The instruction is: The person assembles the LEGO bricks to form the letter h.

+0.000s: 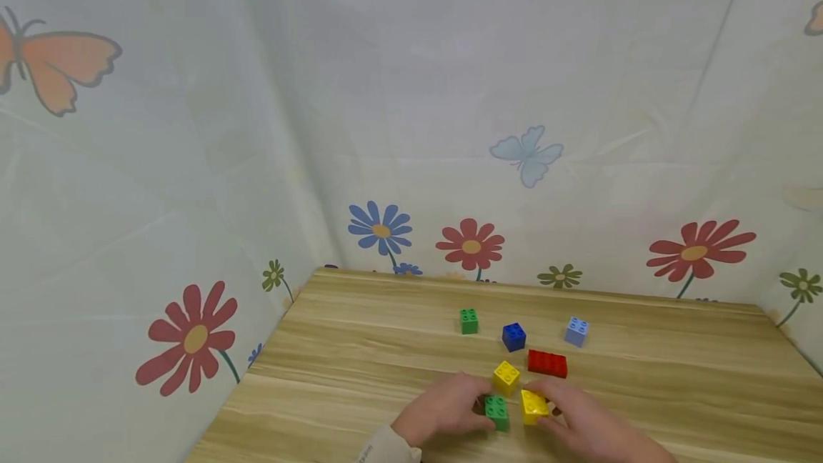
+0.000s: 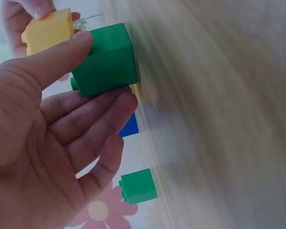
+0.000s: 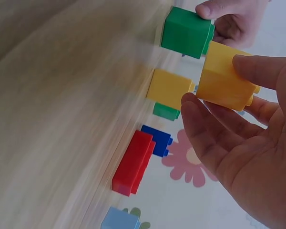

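My left hand (image 1: 448,409) pinches a green building block (image 1: 496,413) between thumb and fingers, studs up, close over the table. In the left wrist view the thumb lies along one side of that block and the fingertips along the other. Beside it, my right hand (image 1: 581,416) grips a yellow block (image 1: 534,406) the same way, thumb on the near side. A narrow gap separates the two held blocks in the head view. Just beyond them stands a second yellow block (image 1: 506,378), near both hands' fingertips.
Farther back on the wood-grain table (image 1: 360,334) stand another green block (image 1: 469,321), a dark blue block (image 1: 514,336) and a light blue block (image 1: 576,331). A longer red block (image 1: 547,364) lies just beyond my right hand. A flowered curtain (image 1: 411,127) hangs behind the table.
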A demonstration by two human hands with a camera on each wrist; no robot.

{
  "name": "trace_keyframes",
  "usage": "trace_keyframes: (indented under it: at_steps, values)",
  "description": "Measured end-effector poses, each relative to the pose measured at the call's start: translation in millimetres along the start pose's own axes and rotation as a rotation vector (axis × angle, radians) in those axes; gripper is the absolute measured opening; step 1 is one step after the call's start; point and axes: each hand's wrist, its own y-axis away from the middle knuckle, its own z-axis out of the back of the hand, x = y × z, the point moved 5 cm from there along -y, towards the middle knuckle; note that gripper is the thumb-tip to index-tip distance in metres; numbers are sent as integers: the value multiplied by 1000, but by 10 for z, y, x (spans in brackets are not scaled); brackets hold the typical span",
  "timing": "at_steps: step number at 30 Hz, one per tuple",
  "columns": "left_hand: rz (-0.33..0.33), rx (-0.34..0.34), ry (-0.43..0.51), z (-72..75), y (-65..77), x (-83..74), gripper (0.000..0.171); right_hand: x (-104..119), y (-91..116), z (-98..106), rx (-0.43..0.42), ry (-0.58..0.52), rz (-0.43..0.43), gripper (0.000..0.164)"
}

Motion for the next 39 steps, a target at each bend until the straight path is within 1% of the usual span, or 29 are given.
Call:
trace_keyframes:
  at_steps: [7,12,17,20,24,28,35,39]
  values:
    - [-57,-33,-64,-14,3,-45,25,41,-16,-51,34,-43,-13,49]
    - [-65,-30,-73,-42,-11,-54,28,56,-33,-76,52,-55,-26,50]
    - [-80,-37,-68,-45,-11,-62,34,93,-44,-94,67,-70,2,51]
    - [-72,-39,-50,-37,-3,-67,35,112,-46,-98,75,-77,12,51]
    - [-50,-45,-14,-35,9,-68,33,118,-47,-109,79,-73,0,51]
    - [-30,-53,33,-41,15,-61,32,103,-45,-114,78,-94,-18,51]
    - [22,-38,118,-80,4,-41,33,99,-35,-102,69,-131,-17,50]
    - [33,-40,163,-88,9,-50,33,101,-41,-104,68,-134,-11,50]
